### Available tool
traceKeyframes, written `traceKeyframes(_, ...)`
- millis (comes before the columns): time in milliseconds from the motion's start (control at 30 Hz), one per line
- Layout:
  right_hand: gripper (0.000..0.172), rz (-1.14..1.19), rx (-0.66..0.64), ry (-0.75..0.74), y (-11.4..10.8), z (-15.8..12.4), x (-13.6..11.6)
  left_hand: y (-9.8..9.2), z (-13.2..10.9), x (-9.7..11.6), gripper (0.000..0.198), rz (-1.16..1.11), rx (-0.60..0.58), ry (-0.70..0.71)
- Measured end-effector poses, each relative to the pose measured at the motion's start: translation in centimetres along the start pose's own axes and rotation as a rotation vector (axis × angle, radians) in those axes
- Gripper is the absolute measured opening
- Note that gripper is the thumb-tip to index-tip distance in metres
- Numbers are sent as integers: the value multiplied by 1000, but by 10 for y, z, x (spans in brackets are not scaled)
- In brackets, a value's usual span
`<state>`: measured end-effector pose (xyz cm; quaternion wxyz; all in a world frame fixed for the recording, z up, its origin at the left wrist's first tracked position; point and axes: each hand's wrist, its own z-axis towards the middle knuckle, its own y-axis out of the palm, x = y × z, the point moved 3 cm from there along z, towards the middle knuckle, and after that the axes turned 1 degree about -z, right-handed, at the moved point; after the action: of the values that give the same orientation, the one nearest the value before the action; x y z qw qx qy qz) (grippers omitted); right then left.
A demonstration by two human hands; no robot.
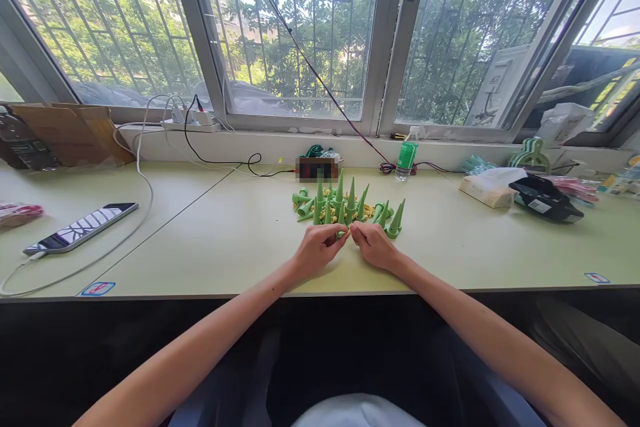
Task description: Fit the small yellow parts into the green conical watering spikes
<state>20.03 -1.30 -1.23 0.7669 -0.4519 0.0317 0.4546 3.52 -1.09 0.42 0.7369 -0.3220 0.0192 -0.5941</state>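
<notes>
My left hand [320, 245] and my right hand [375, 245] meet fingertip to fingertip just in front of a group of green plastic spikes. Both are closed in a pinch around what looks like a small yellow piece, mostly covered by the fingers. Behind them several pointed green spikes [351, 197] stand upright on the table. Other green spikes [305, 208] lie on their sides at the left of the group, and one spike [397, 220] stands tilted near my right hand. Small yellow pieces [330, 211] are scattered among the spikes.
The pale table [240, 240] runs below barred windows. Behind the spikes are a pixelated dark box [317, 169] and a water bottle [407, 155]. A charging phone [83, 227] lies left; a tissue box [485, 188] and black packet [546, 199] lie right.
</notes>
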Motion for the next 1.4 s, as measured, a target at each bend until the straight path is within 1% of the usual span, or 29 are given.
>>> traceKeyframes(200,38,15,-12,-7,-1,0,-1,0,-1,-1,11,-6,-18,-3)
traceKeyframes(433,39,7,-20,-2,-1,-1,-2,-1,0,2,10,-30,-13,38)
traceKeyframes(700,41,-10,-34,-2,-1,-1,-2,-2,-2,1,12,-32,-43,80)
traceKeyframes(1133,42,-56,-39,-10,0,-1,-1,-3,-1,2,17,-37,-63,54)
traceKeyframes(1400,41,-41,-50,-11,0,-2,-2,-3,0,3,15,-35,-83,54)
